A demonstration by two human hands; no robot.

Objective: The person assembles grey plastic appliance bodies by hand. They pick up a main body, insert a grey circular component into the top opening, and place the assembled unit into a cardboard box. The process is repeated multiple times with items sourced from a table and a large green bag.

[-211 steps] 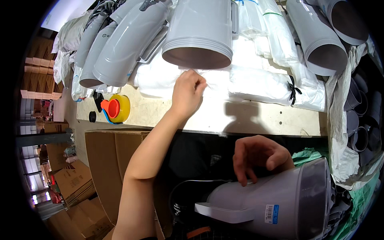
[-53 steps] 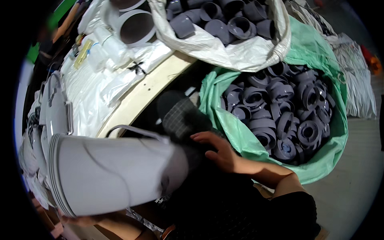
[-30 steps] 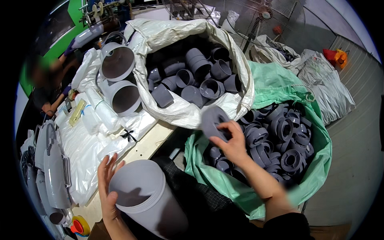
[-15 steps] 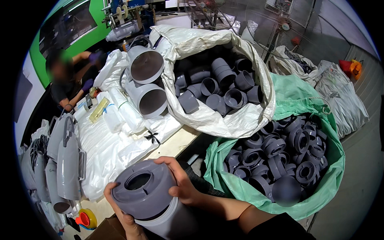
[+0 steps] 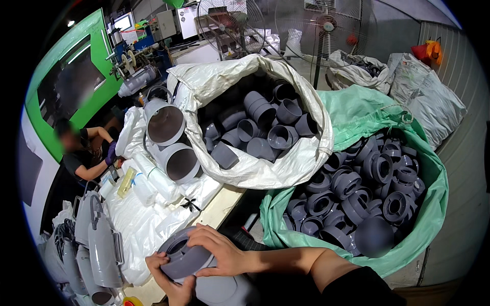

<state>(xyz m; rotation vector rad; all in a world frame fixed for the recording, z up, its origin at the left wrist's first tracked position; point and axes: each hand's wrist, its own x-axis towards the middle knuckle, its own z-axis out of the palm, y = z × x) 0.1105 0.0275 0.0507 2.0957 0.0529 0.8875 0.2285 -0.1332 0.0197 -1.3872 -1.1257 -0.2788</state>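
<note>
In front of me is a light grey cylindrical container (image 5: pixel 227 290), tilted, with a dark grey round cap (image 5: pixel 190 264) seated at its top end. The cap has a round opening with a raised rim. Fingers of my right hand (image 5: pixel 220 251) wrap over the cap's far right side, the thumb pressing its near side. My left hand (image 5: pixel 171 279) grips the cap from the left, fingers on its edge and thumb close to the joint with the container. Whether cap and container are fully joined is hidden by my hands.
A white woven sack (image 5: pixel 255 176) of dark grey pipe-like cups stands ahead; a green sack (image 5: pixel 434 219) of grey caps is at right. Grey cylinders with handles (image 5: pixel 104 250) line the left, beside white plastic bags (image 5: pixel 138 214). A person (image 5: pixel 84 155) works at far left.
My right hand has shifted further over the cap's top, and the cap and container have tilted. The view has swung, with the sacks sitting lower and further left. The co-worker's hands have moved.
</note>
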